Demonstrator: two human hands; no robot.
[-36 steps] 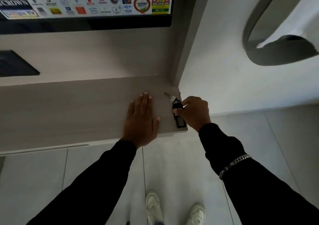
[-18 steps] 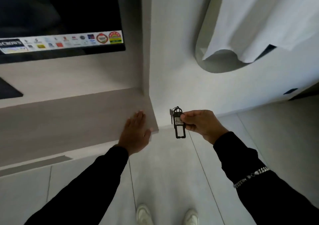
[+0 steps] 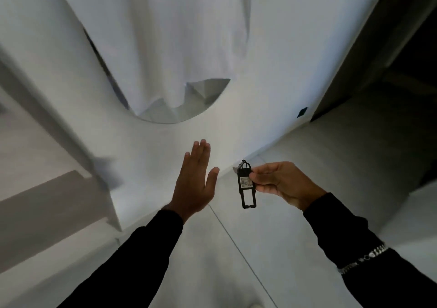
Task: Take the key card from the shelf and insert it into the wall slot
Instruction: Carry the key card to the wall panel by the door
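My right fingers [image 3: 256, 177] pinch the key card [image 3: 246, 184] at its upper half, thumb and forefinger on its right edge. It is a black tag hanging upright in the air, clear of every surface. A small pale label sits on its face; the print is too blurred to read. A metal bit pokes out at its top left, partly hidden behind the tag; I cannot tell its shape.

Right hand [image 3: 283, 182]: remaining fingers curled behind, mostly hidden. A chain bracelet [image 3: 364, 258] lies over my black sleeve [image 3: 350, 236].

Left hand [image 3: 195, 182]: flat, fingers pressed together, thumb apart, holding nothing, raised just left of the tag, not touching it.

Shelf [image 3: 47, 208]: at far left, smeared by motion blur, cut by the frame edge.

White wall [image 3: 260, 95] ahead, with a rounded mirror [image 3: 205, 90] largely covered by a white cloth [image 3: 165, 36]. A small dark square [image 3: 302, 112] on the wall at right; too small to identify.

Pale tiled floor [image 3: 236, 272] below.
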